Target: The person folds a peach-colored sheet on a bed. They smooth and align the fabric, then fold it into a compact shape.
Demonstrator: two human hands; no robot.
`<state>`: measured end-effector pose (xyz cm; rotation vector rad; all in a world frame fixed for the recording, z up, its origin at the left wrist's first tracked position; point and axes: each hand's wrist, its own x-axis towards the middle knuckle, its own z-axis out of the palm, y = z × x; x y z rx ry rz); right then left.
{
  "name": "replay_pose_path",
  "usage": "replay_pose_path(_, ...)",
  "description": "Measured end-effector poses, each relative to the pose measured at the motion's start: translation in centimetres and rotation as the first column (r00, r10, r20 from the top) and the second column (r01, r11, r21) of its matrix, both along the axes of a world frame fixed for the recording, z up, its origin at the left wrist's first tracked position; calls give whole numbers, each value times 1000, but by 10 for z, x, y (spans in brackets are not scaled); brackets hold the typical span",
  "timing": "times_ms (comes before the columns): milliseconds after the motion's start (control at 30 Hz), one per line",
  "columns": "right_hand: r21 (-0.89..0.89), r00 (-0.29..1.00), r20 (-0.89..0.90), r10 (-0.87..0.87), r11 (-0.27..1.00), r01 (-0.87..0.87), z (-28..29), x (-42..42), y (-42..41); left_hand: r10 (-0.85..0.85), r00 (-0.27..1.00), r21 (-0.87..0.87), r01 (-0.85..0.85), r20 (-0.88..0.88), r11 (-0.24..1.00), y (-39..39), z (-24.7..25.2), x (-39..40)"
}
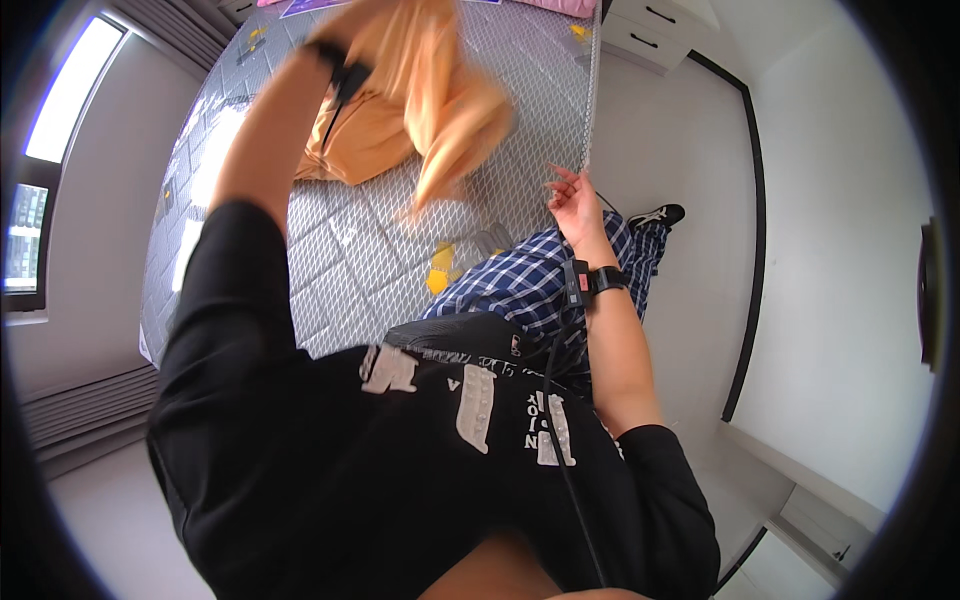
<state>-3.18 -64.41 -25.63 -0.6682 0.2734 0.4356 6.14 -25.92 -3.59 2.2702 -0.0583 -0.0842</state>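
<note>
An orange cloth (424, 82), partly blurred, is bunched and partly lifted above the mattress. My left hand (349, 24) reaches far forward to the cloth's upper part and appears to grip it; its fingers are blurred and partly hidden. Beneath lies a grey patterned mattress (337, 255) with white mesh lines over its surface. Near the right edge of the mattress, my right hand (576, 201) is held above my plaid-covered leg (510, 270). Its fingers are loosely bent and apart, with nothing seen in them.
Pink bedding (559, 6) lies at the far end. A white drawer cabinet (645, 30) stands beyond the right corner, and a window (45, 187) is at left. Black cables run from devices on both wrists, including a wrist device (577, 283) on the right.
</note>
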Motion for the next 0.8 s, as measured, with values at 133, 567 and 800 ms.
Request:
replay_pose_path(133, 64, 995, -29, -99, 993, 101, -5, 3, -1, -170, 937, -315, 268, 307, 910, -92, 165, 61)
replay_pose_path(567, 32, 1000, 0, 15, 999, -15, 0, -2, 8, -60, 760, -727, -591, -647, 348, 73, -142, -80)
replay_pose_path(800, 33, 1000, -2, 7, 999, -7, -4, 1, 4, 23, 837, -751, -503, -547, 428, 75, -185, -107)
